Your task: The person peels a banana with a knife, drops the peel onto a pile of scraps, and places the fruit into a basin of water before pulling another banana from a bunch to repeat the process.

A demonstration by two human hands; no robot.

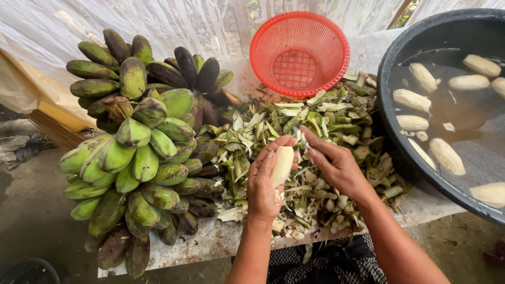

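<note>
A big bunch of green bananas [137, 152] fills the left half of the frame, its hands of fruit stacked from the upper left down to the lower edge of the table [221, 239], some fruits darkened to purple-brown. At the right edge sits a wide black basin [389, 73] of murky water, with several pale peeled bananas [447, 156] floating in it. Between the bunch and the basin, across the middle of the frame, lies a spread heap of green peelings [326, 121], reaching from the table's near edge up to a red plastic basket [299, 52] that stands empty-side up at the top centre, touching the heap's far side. Below centre, over the peelings, the left hand [263, 186] is curled around a peeled banana [282, 164], fingers wrapped behind it and thumb along its front, the pale fruit standing nearly upright out of the grip. Just to its right the right hand [339, 165] is closed, fingers pinched together at the banana's upper end around what appears to be a small blade [300, 135], though most of it is hidden by the fingertips.
</note>
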